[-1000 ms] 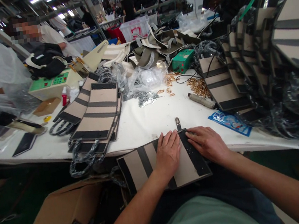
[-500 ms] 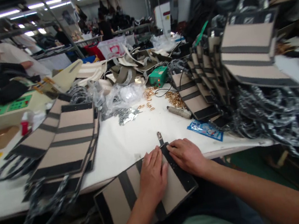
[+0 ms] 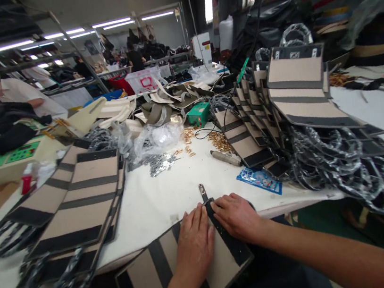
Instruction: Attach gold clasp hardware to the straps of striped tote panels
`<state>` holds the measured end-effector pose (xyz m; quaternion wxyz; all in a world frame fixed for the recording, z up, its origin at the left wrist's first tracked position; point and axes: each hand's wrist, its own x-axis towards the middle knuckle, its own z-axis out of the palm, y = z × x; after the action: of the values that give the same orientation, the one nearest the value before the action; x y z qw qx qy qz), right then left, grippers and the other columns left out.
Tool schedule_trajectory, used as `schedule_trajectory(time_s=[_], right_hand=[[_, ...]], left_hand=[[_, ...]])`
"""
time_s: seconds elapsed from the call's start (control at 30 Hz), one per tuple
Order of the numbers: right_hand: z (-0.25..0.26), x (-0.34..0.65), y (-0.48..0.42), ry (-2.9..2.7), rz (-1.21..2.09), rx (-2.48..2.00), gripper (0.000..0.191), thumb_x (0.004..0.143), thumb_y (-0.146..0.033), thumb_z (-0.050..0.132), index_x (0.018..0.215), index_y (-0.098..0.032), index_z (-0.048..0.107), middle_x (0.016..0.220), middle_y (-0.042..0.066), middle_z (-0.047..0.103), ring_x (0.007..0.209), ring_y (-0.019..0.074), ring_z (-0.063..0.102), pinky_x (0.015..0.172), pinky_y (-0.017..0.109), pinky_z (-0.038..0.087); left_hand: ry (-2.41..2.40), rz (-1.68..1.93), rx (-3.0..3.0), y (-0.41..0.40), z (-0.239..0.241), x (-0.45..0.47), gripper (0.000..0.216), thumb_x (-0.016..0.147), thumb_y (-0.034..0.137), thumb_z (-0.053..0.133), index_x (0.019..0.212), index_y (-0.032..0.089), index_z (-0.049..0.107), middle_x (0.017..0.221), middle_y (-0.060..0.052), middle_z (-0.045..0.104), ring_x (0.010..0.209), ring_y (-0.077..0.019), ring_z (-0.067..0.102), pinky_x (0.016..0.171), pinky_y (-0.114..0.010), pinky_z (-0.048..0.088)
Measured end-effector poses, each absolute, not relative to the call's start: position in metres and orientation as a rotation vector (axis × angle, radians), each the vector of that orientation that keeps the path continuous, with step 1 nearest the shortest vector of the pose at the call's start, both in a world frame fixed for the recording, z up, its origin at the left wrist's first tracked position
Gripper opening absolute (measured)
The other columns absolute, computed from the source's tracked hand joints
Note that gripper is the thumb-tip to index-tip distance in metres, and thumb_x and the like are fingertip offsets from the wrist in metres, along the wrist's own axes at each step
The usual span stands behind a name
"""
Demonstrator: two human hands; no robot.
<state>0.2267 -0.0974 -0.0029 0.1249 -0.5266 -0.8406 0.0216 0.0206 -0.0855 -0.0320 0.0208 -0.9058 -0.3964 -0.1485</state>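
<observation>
A beige bag panel with dark stripes and dark edging lies slanted at the table's front edge, partly over my lap. A short dark strap with a metal clasp sticks out from its far edge onto the table. My left hand lies flat on the panel, its fingertips beside the base of the strap and its thumb a little apart. My right hand has bent fingers pressed on the dark end band beside the strap, gripping the panel's edge; its thumb is hidden.
Striped bag pieces are piled at left, and more at right with plastic-wrapped handles. Silver metal parts, gold fittings, a green box, a grey tool and a blue packet lie on the table. People work behind.
The camera view has tilted up, so the table and its piles sit lower in the picture. Both hands keep nearly the same place on the bag panel.
</observation>
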Motion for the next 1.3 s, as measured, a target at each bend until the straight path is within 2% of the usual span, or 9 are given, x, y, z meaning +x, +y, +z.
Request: schedule_trajectory(time_s=[0.3, 0.43, 0.57, 0.67, 0.87, 1.17, 1.3], right_hand=[[0.004, 0.219, -0.093, -2.643, -0.047, -1.532, 0.023, 0.1, -0.016, 0.048, 0.113, -0.014, 0.068, 0.107, 0.014, 0.07, 0.092, 0.0277, 0.066, 0.073, 0.038, 0.048], [0.017, 0.227, -0.093, -2.581, 0.117, -1.53, 0.022, 0.102, -0.024, 0.049, 0.109, -0.017, 0.07, 0.102, 0.01, 0.071, 0.09, 0.0252, 0.068, 0.074, 0.035, 0.049], [0.028, 0.24, -0.079, -2.421, 0.365, -1.534, 0.025, 0.102, -0.034, 0.052, 0.107, -0.027, 0.075, 0.102, 0.005, 0.074, 0.093, 0.0209, 0.07, 0.079, 0.031, 0.049], [0.033, 0.236, -0.047, -2.237, 0.449, -1.574, 0.027, 0.1, -0.04, 0.054, 0.108, -0.029, 0.078, 0.104, 0.003, 0.076, 0.095, 0.0199, 0.071, 0.083, 0.03, 0.05], [0.021, 0.196, 0.051, -2.124, 0.63, -1.656, 0.031, 0.093, -0.038, 0.062, 0.115, -0.023, 0.077, 0.11, 0.004, 0.078, 0.1, 0.0202, 0.071, 0.092, 0.03, 0.051], [-0.006, 0.139, 0.164, -2.119, 0.571, -1.791, 0.049, 0.094, -0.044, 0.058, 0.139, -0.023, 0.064, 0.111, 0.005, 0.076, 0.101, 0.0224, 0.068, 0.084, 0.03, 0.049], [-0.014, 0.121, 0.185, -2.164, 0.495, -1.847, 0.044, 0.093, -0.047, 0.059, 0.131, -0.027, 0.07, 0.12, 0.008, 0.072, 0.105, 0.0259, 0.066, 0.08, 0.031, 0.047]], left_hand=[[-1.293, -0.352, -2.852, -0.092, -0.016, 0.025, 0.047, 0.101, 0.029, 0.052, 0.145, 0.012, 0.053, 0.153, -0.015, 0.055, 0.138, -0.0318, 0.054, 0.119, -0.055, 0.042], [-1.356, -0.468, -2.867, -0.094, -0.014, 0.021, 0.05, 0.101, 0.031, 0.053, 0.148, 0.016, 0.051, 0.154, -0.013, 0.054, 0.138, -0.0293, 0.054, 0.119, -0.053, 0.042], [-1.413, -0.6, -2.881, -0.097, -0.017, 0.018, 0.05, 0.1, 0.034, 0.055, 0.148, 0.021, 0.052, 0.154, -0.01, 0.054, 0.139, -0.0271, 0.052, 0.12, -0.052, 0.041], [-1.475, -0.663, -2.876, -0.1, -0.019, 0.018, 0.051, 0.099, 0.036, 0.055, 0.148, 0.021, 0.052, 0.155, -0.008, 0.054, 0.139, -0.0279, 0.051, 0.121, -0.052, 0.04], [-1.572, -0.745, -2.901, -0.101, -0.024, 0.019, 0.053, 0.1, 0.04, 0.053, 0.15, 0.024, 0.05, 0.156, -0.005, 0.053, 0.139, -0.0282, 0.05, 0.124, -0.052, 0.037], [-1.639, -0.737, -2.999, -0.099, -0.029, 0.016, 0.058, 0.103, 0.05, 0.046, 0.156, 0.026, 0.045, 0.16, -0.002, 0.047, 0.142, -0.0277, 0.049, 0.127, -0.051, 0.034], [-1.637, -0.673, -2.989, -0.099, -0.028, 0.015, 0.06, 0.101, 0.048, 0.05, 0.156, 0.026, 0.043, 0.163, 0.001, 0.044, 0.143, -0.025, 0.047, 0.129, -0.048, 0.032]])
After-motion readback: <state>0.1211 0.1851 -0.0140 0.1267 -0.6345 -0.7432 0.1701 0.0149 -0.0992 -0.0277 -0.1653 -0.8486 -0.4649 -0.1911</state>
